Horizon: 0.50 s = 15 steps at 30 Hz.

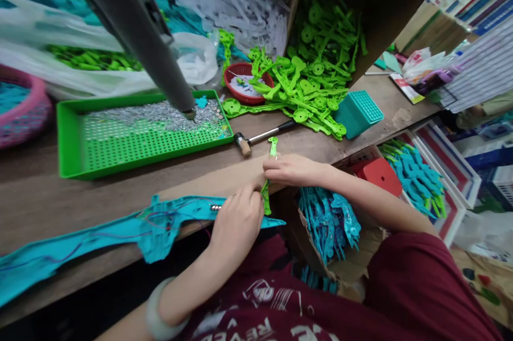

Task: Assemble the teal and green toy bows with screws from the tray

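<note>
A long turquoise plastic half-shell (160,229), with thin dark wires and a small metal spring (215,207) in it, lies along the front of the bench. My left hand (236,221) is closed over its right end, fingertips curled against a narrow bright-green plastic part (266,203). My right hand (294,170) is closed in a pinch on the same green part, whose round-ended tip sticks out beyond the fingers. Both hands hide the middle of that part and where it meets the shell. Under them lies a piece of brown cardboard (208,179).
A green perforated tray (116,153) holds small metal pieces, and a dark power tool (156,36) hangs above it. Beside it are a hammer (264,135), a red basket (246,99), piled green parts (308,90) and a teal block (358,114). Turquoise parts (326,218) fill a carton below.
</note>
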Available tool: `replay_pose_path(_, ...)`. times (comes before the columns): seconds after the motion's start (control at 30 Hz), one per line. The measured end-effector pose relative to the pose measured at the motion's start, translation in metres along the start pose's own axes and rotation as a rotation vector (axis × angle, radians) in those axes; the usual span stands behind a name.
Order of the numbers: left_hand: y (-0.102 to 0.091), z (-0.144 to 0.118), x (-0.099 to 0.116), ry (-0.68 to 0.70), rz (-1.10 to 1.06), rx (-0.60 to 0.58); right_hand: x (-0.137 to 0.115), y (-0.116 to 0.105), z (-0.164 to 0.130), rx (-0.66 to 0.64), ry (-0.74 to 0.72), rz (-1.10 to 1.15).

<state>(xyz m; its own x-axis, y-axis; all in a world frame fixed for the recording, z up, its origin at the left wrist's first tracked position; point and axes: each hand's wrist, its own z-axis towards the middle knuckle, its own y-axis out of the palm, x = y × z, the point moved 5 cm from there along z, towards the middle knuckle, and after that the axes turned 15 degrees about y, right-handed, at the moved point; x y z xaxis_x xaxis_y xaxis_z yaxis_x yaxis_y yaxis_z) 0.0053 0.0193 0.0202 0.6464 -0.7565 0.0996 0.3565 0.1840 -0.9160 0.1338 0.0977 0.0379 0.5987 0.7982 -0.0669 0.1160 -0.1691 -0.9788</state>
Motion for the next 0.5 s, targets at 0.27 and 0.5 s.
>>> replay_pose_path(0.27, -0.021, -0.009, -0.002, 0.015, 0.018, -0.022, -0.023, 0.022, -0.017, 0.133, -0.030, -0.041)
replay_pose_path(0.5, -0.027, -0.029, -0.002, 0.017, 0.020, -0.112, -0.023, 0.020, -0.011, 0.161, -0.034, 0.015)
